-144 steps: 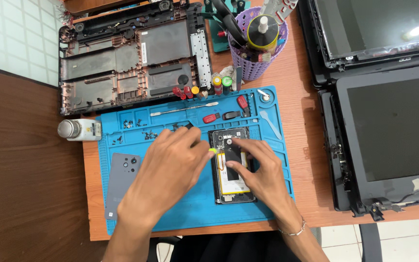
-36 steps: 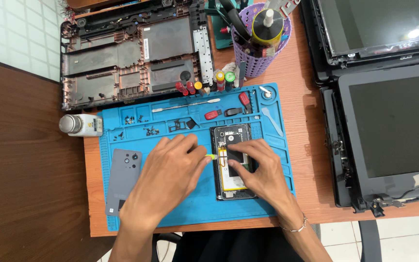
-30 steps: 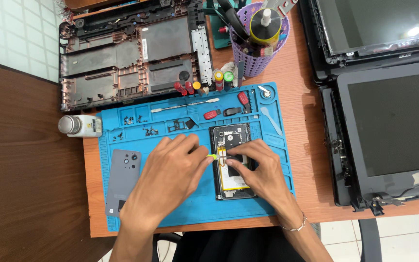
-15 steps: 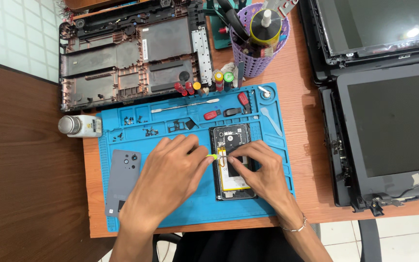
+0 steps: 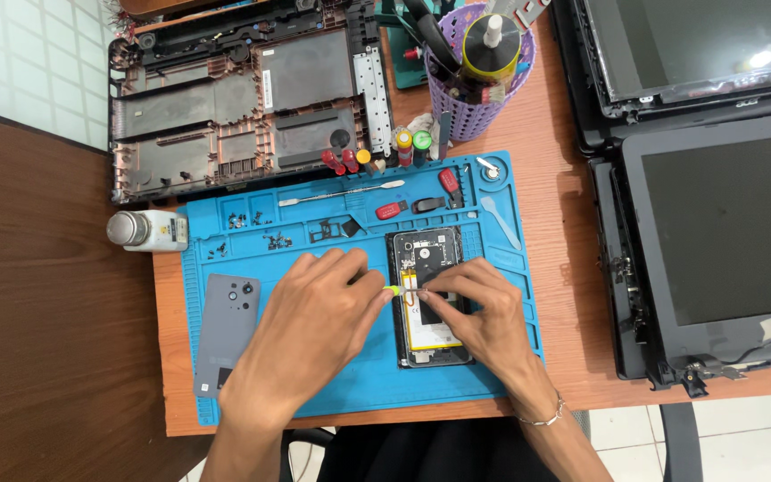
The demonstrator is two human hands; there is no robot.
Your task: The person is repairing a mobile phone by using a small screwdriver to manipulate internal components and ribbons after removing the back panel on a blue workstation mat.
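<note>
wooden tabletop carries a blue repair mat. opened phone lies at mat centre-right, back cover already off at left. left hand pinches a yellow-green tool at the phone's edge; right hand presses fingertips on the internals. battery appears still seated.

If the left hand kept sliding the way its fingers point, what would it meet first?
The left hand points right, holding a small yellow-green tool; it would probably first meet the opened phone, then the right hand's fingers.
</note>
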